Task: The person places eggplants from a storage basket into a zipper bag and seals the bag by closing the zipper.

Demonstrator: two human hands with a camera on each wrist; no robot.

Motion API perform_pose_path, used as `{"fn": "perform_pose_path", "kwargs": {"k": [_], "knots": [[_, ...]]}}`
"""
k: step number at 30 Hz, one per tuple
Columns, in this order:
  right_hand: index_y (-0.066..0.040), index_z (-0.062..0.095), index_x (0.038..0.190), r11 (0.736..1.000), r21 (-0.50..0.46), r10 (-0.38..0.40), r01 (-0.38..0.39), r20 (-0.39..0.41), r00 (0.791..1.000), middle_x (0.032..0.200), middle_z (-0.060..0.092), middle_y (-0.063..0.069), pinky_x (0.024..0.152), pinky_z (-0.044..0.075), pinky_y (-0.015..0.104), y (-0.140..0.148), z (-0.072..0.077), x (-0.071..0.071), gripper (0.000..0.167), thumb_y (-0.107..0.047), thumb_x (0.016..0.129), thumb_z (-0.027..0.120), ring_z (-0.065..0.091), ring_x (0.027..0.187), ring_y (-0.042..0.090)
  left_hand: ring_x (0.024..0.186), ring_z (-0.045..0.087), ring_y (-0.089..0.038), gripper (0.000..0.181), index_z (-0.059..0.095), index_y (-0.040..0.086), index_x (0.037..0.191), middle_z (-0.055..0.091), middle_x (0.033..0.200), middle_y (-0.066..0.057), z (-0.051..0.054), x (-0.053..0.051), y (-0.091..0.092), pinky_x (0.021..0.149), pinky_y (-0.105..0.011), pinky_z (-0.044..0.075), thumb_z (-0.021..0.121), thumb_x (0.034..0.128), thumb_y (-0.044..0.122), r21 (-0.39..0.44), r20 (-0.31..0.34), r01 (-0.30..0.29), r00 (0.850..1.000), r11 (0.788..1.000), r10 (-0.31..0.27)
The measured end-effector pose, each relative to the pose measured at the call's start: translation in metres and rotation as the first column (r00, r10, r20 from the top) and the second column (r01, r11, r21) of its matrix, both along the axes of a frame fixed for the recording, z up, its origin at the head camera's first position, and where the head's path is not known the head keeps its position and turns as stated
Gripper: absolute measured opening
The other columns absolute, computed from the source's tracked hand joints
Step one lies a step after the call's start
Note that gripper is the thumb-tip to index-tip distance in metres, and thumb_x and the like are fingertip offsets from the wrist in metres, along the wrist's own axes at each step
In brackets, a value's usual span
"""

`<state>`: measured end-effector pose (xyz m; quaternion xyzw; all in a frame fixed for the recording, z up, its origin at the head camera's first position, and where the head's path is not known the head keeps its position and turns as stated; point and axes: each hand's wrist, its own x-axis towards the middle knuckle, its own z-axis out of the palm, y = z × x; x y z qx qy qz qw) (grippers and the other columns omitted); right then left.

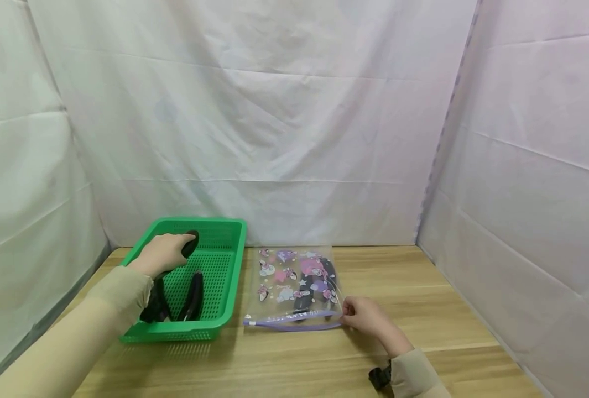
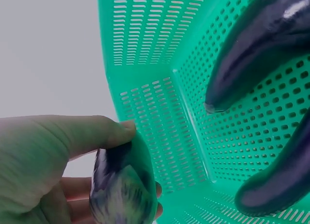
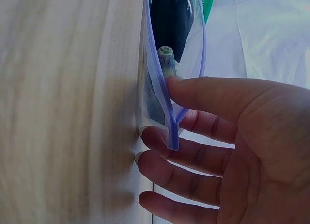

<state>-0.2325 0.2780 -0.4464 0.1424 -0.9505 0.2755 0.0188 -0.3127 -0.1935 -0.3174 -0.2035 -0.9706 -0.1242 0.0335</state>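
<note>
My left hand (image 1: 163,255) grips an eggplant (image 1: 190,244) over the green basket (image 1: 240,260); its stem end, a held eggplant (image 2: 123,190), faces the left wrist camera. Inside the basket lie other eggplants (image 1: 193,296), two of them visible in the left wrist view. To the right, a clear printed zip bag (image 1: 274,282) lies flat on the table. My right hand (image 1: 366,316) pinches the right end of its purple zip edge (image 3: 172,129). The bag's mouth gapes in the right wrist view, showing dark eggplants (image 3: 172,15) inside, one with its stem toward the opening.
A wooden table (image 1: 423,309) carries the basket and bag side by side, with the basket at the left. White cloth sheets (image 1: 274,127) hang behind and at both sides. The slider (image 1: 251,323) sits at the bag's left end.
</note>
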Motion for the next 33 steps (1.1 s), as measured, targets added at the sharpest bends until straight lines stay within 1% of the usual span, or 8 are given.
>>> {"fn": "perform_pose_path", "kwargs": {"k": [3,10,16,20,25,28,32,33], "knots": [[-0.015,0.054,0.074,1.0,-0.001,-0.002,0.002,0.005,1.0,0.062,0.052,-0.007,0.048,0.041,0.027,0.0,0.0,0.0,0.021,-0.013,0.081,0.073,0.048,0.052,0.01,0.065,0.05,-0.022,0.058,0.046,-0.008,0.139,0.058,0.119,-0.032,0.003,0.001,0.002,0.054,-0.033,0.038,0.065,0.0843,0.001,-0.005,0.002,-0.002,1.0,1.0,0.002],[-0.015,0.054,0.074,1.0,-0.002,-0.001,0.001,0.008,1.0,0.062,0.052,-0.007,0.048,0.041,0.027,0.0,0.001,0.001,0.02,-0.013,0.081,0.073,0.048,0.053,0.011,0.055,0.045,-0.019,0.057,0.046,-0.006,0.14,0.063,0.11,-0.027,0.007,0.008,0.008,0.051,-0.032,0.035,0.062,0.0857,0.001,-0.001,0.007,0.013,1.0,1.0,-0.013],[-0.015,0.055,0.075,1.0,-0.005,-0.003,0.003,0.011,1.0,0.062,0.053,-0.007,0.048,0.041,0.028,0.0,0.002,0.001,0.02,-0.013,0.081,0.074,0.048,0.053,0.011,0.06,0.05,-0.019,0.055,0.048,-0.005,0.138,0.063,0.108,-0.026,0.011,0.012,0.013,0.053,-0.033,0.037,0.063,0.0858,0.001,-0.018,-0.019,0.033,0.999,0.999,-0.034],[-0.015,0.055,0.074,1.0,-0.005,-0.005,0.005,0.014,1.0,0.062,0.053,-0.006,0.049,0.041,0.028,0.0,0.004,0.002,0.02,-0.013,0.081,0.074,0.048,0.053,0.011,0.063,0.052,-0.019,0.055,0.049,-0.005,0.138,0.063,0.11,-0.026,0.012,0.013,0.015,0.054,-0.033,0.038,0.065,0.0852,0.002,-0.033,-0.032,0.037,0.999,0.999,-0.038],[-0.016,0.055,0.075,1.0,0.016,-0.012,0.012,0.016,1.0,0.063,0.053,-0.007,0.049,0.042,0.027,0.0,0.004,0.001,0.02,-0.015,0.082,0.074,0.048,0.053,0.01,0.059,0.05,-0.018,0.057,0.048,-0.004,0.139,0.063,0.112,-0.027,0.016,0.015,0.016,0.052,-0.032,0.037,0.065,0.0849,0.001,-0.033,-0.032,0.039,0.999,0.999,-0.04],[-0.016,0.055,0.074,1.0,0.024,-0.011,0.011,0.011,1.0,0.063,0.053,-0.007,0.049,0.041,0.028,0.0,0.003,0.001,0.021,-0.015,0.082,0.074,0.048,0.053,0.011,0.059,0.05,-0.018,0.058,0.047,-0.003,0.14,0.063,0.112,-0.026,0.018,0.016,0.017,0.052,-0.032,0.037,0.065,0.085,0.002,-0.034,-0.039,0.041,0.998,0.999,-0.043],[-0.015,0.055,0.074,1.0,0.017,-0.006,0.006,0.006,1.0,0.063,0.052,-0.007,0.049,0.041,0.028,0.0,0.003,0.001,0.021,-0.014,0.081,0.074,0.048,0.054,0.011,0.064,0.052,-0.018,0.058,0.048,-0.002,0.14,0.062,0.115,-0.026,0.021,0.018,0.019,0.054,-0.032,0.039,0.066,0.0847,0.003,-0.038,-0.051,0.047,0.998,0.998,-0.049],[-0.015,0.055,0.074,1.0,0.019,-0.008,0.007,0.007,1.0,0.063,0.052,-0.007,0.049,0.041,0.028,0.0,0.003,0.001,0.021,-0.015,0.081,0.074,0.048,0.054,0.011,0.062,0.051,-0.018,0.058,0.048,-0.002,0.14,0.063,0.113,-0.025,0.021,0.019,0.019,0.053,-0.032,0.038,0.066,0.0846,0.003,-0.035,-0.05,0.05,0.997,0.998,-0.051]]}}
